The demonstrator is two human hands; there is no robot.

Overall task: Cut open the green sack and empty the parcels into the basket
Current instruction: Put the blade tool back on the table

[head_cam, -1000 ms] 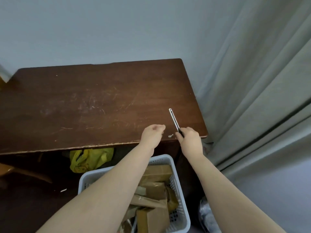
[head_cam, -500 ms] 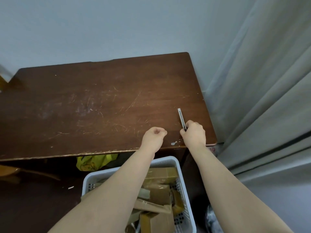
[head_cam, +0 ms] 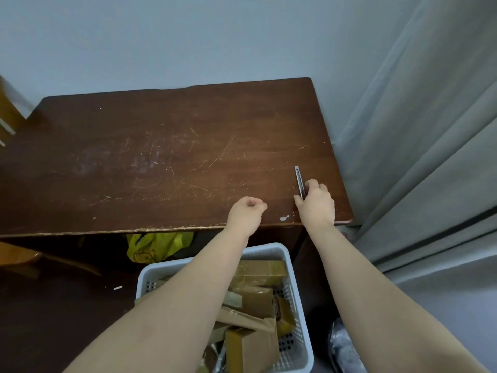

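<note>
My right hand (head_cam: 316, 204) is shut on a slim metal utility knife (head_cam: 299, 179) that lies low over the near right part of the dark wooden table (head_cam: 161, 157), its tip pointing away from me. My left hand (head_cam: 246, 218) is a loose fist holding nothing, above the table's front edge. The green sack (head_cam: 158, 246) lies crumpled on the floor under the table. A white perforated basket (head_cam: 294, 297) below my arms holds several brown cardboard parcels (head_cam: 258, 270).
A grey curtain (head_cam: 416, 157) hangs along the right side, close to the table's corner. A pale wall stands behind the table. A crinkled clear plastic bag (head_cam: 343, 345) lies on the floor right of the basket. Wooden furniture (head_cam: 8, 114) shows at the far left.
My right hand has lowered the knife from a raised tilt down toward the tabletop near its right edge. My left hand stays fisted at the front edge. The view has shifted slightly.
</note>
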